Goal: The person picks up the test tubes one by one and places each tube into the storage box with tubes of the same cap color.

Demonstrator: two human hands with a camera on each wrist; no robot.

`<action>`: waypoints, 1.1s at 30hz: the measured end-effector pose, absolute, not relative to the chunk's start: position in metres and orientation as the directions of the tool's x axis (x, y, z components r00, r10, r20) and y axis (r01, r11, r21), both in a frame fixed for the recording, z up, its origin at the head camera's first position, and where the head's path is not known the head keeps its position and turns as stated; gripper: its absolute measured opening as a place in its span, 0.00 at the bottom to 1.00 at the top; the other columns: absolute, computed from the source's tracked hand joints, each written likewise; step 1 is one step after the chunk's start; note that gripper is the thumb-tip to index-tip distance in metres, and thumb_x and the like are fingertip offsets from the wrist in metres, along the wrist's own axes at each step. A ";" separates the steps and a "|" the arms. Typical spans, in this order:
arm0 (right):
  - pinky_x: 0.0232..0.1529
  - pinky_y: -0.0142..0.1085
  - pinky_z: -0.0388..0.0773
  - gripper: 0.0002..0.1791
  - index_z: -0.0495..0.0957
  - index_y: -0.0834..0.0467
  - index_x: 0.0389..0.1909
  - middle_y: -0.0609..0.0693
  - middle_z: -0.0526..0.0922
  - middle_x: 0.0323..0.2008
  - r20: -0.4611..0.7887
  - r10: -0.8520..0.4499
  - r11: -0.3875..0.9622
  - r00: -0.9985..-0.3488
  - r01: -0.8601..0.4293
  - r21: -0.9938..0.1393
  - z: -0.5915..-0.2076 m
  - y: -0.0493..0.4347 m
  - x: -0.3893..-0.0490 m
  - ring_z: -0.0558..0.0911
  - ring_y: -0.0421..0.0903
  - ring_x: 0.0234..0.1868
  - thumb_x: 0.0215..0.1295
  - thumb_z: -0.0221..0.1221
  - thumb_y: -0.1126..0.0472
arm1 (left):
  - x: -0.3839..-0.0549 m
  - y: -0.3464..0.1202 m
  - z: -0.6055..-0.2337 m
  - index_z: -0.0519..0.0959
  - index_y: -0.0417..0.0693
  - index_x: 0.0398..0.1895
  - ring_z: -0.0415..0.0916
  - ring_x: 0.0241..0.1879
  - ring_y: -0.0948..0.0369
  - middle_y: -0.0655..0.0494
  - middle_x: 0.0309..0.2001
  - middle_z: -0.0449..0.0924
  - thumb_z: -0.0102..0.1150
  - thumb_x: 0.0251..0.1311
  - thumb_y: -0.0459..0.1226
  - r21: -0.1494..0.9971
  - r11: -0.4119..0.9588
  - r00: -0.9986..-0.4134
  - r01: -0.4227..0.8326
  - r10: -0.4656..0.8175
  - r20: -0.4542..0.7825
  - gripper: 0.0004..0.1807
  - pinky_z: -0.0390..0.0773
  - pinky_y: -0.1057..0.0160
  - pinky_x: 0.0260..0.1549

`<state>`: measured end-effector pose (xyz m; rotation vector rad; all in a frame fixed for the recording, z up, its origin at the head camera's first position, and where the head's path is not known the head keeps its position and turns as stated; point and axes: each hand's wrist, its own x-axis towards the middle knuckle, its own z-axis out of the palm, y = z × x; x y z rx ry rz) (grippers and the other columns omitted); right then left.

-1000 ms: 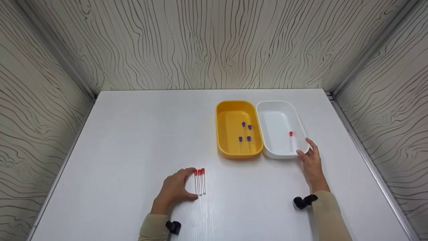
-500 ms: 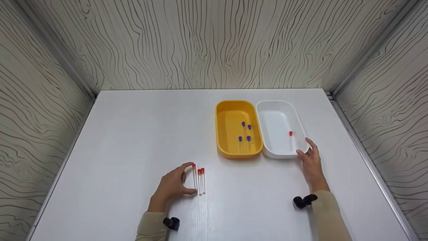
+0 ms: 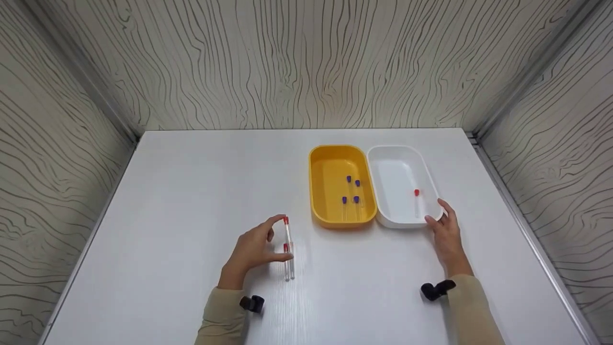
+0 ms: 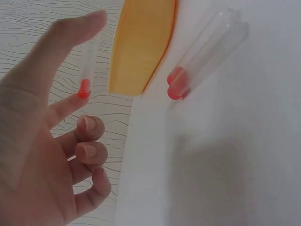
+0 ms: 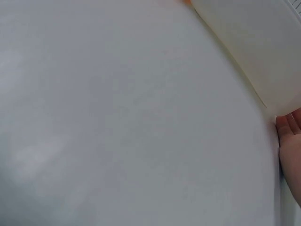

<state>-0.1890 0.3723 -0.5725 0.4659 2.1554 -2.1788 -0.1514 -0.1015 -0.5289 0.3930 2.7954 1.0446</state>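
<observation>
Between thumb and index finger, my left hand pinches a clear red-capped test tube lengthwise, cap at the index fingertip. In the left wrist view that test tube is raised off the table, the other fingers loosely curled. Below it, two more red-capped tubes lie side by side on the table, partly covered by the thumb in the head view. My right hand grips the near right corner of a white plastic bin, which contains one red-capped tube.
A yellow bin stands against the white bin's left side, with several blue-capped tubes inside. Both bins sit on a white table, enclosed by wood-patterned panels at the back and sides.
My left hand has picked one red-capped tube from the row of three and moved it up and slightly right, over the other two. The right hand stays on the white bin.
</observation>
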 end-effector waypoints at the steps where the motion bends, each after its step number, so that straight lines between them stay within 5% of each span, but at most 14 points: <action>1: 0.70 0.25 0.60 0.40 0.47 0.34 0.74 0.51 0.40 0.79 -0.243 0.179 -0.029 -0.954 0.241 -0.970 -0.573 0.372 -0.189 0.49 0.48 0.78 0.68 0.57 0.57 | -0.153 -0.099 -0.527 0.65 0.66 0.67 0.60 0.27 0.64 0.50 0.33 0.74 0.77 0.36 0.57 0.663 0.721 -0.955 0.202 0.295 -0.030 0.49 0.60 0.69 0.27; 20: 0.73 0.29 0.56 0.40 0.46 0.33 0.74 0.49 0.39 0.79 -0.247 0.172 -0.045 -0.954 0.243 -0.969 -0.573 0.374 -0.190 0.47 0.47 0.79 0.68 0.57 0.57 | -0.179 -0.060 -0.497 0.62 0.67 0.70 0.63 0.27 0.64 0.49 0.37 0.76 0.72 0.39 0.62 0.647 0.709 -0.921 0.278 0.388 -0.029 0.51 0.64 0.68 0.28; 27: 0.60 0.17 0.63 0.41 0.45 0.37 0.75 0.51 0.38 0.79 -0.210 0.145 -0.058 -0.967 0.203 -0.977 -0.574 0.374 -0.189 0.46 0.49 0.78 0.69 0.56 0.59 | -0.184 -0.048 -0.492 0.61 0.64 0.70 0.63 0.26 0.64 0.52 0.36 0.74 0.73 0.39 0.61 0.645 0.707 -0.917 0.290 0.398 -0.024 0.51 0.64 0.67 0.28; 33: 0.64 0.19 0.63 0.40 0.47 0.35 0.74 0.50 0.38 0.79 -0.214 0.152 -0.064 -0.965 0.207 -0.976 -0.574 0.375 -0.189 0.46 0.49 0.79 0.69 0.55 0.60 | -0.190 -0.033 -0.487 0.61 0.62 0.71 0.63 0.30 0.63 0.52 0.36 0.75 0.72 0.40 0.61 0.632 0.701 -0.903 0.330 0.431 -0.006 0.51 0.61 0.67 0.30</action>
